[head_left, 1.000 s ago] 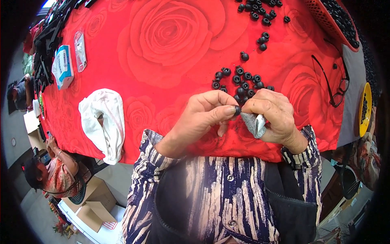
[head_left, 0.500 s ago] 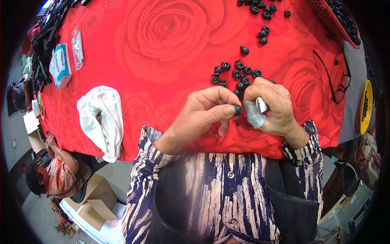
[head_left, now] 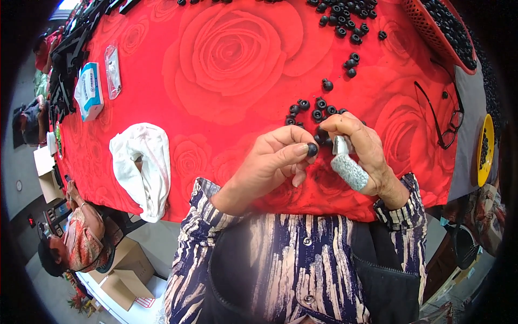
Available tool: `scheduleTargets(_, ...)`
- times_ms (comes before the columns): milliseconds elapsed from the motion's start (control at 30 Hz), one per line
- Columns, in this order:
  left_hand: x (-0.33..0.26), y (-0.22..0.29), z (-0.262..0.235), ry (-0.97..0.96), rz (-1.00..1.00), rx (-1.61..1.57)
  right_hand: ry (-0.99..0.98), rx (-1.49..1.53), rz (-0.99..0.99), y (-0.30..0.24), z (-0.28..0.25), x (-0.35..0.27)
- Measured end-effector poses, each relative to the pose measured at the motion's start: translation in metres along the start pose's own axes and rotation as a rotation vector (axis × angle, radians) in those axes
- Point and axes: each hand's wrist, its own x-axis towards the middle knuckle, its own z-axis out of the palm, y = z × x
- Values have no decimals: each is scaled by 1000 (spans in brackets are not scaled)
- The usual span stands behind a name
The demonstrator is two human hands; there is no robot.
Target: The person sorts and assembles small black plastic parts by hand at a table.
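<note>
Just below the loose cluster of black grommets [head_left: 315,110] on the red rose-print worktop [head_left: 226,65]: one small black rubber grommet [head_left: 312,149], pinched at its rim between thumb and forefinger of the left hand [head_left: 278,162]. Right hand [head_left: 364,151] just beside it, thumb sheathed in a grey knitted finger cot [head_left: 349,171], fingers curled shut around a small white piece [head_left: 341,144], too hidden to name.

Likely very light, round and squat, with a matte skin and a central hole; probably soft and springy rather than brittle, so little risk of damage from a firm pinch. Small enough to roll or pop out of a loose grip; best held across the outer rim, as here, leaving the hole free.

Up and right of the cluster, more of the same black pieces [head_left: 340,21] scattered, plus a red mesh basket [head_left: 440,32] full of them at the edge. Right of the cluster, thin-framed spectacles [head_left: 445,121] lying folded open, and a yellow bowl [head_left: 484,148] further out. Far left of the cluster, a crumpled white cloth [head_left: 141,162], soft and limp, and a blue-and-white tissue pack [head_left: 89,92] with a clear plastic packet [head_left: 112,70] beside it.
</note>
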Motion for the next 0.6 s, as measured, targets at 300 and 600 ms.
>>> scheduleTargets(300, 0, -1, 3, -11, -11, -26, -23, -155, 69, 2, 4, -1)
scheduleTargets(600, -1, -4, 3, 4, -33, -39, -47, -213, 48, 3, 6, -1)
